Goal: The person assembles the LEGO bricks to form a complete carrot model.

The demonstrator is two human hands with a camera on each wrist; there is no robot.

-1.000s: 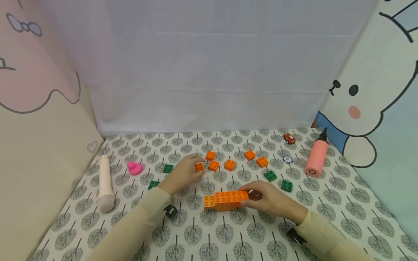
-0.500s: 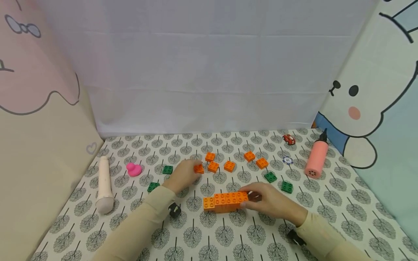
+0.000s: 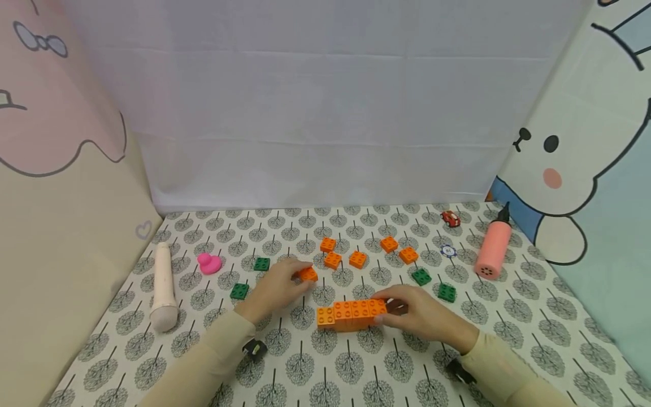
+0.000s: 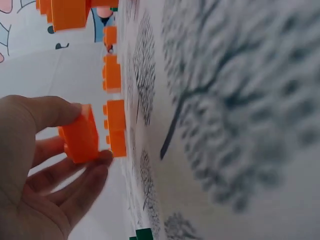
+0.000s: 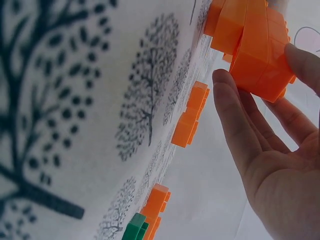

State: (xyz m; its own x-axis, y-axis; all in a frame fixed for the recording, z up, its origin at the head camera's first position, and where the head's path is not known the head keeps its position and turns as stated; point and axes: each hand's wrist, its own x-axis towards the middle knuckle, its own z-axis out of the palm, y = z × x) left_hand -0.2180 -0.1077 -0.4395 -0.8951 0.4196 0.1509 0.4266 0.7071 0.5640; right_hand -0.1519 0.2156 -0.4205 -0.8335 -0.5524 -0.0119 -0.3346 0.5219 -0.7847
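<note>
Orange brick (image 3: 308, 274), a single two-by-two piece, sits pinched between the thumb and fingers of the left hand (image 3: 277, 285); the left wrist view shows the brick (image 4: 80, 136) clasped at the fingertips and lifted off the tree-print cloth (image 3: 356, 362). It hangs just left of and behind the row of joined orange bricks (image 3: 352, 314), near that row's left end but apart from it. The right hand (image 3: 419, 314) grasps the row's right end, thumb on one side and fingers on the other, as the right wrist view makes plain on the row (image 5: 252, 45).

Judging by the layout, the build is partly done: the row already counts several bricks pressed together in two layers (its far side is hidden, so the exact number cannot be told), with a lone lower brick jutting out at the left end. The pinched brick is not yet seated. Four loose orange bricks (image 3: 357, 259) lie on the cloth behind the row, so a fair share of the work seems left.

Farther out, green bricks lie to both sides, one (image 3: 239, 291) just left of the left hand and another (image 3: 446, 291) right of the right hand. At the cloth's left edge rest a pink duck (image 3: 209, 263) and a cream toy microphone (image 3: 164, 287); at the right stand a pink hand pump (image 3: 491, 249), a poker chip (image 3: 447, 251) and a small red car (image 3: 450, 217).
</note>
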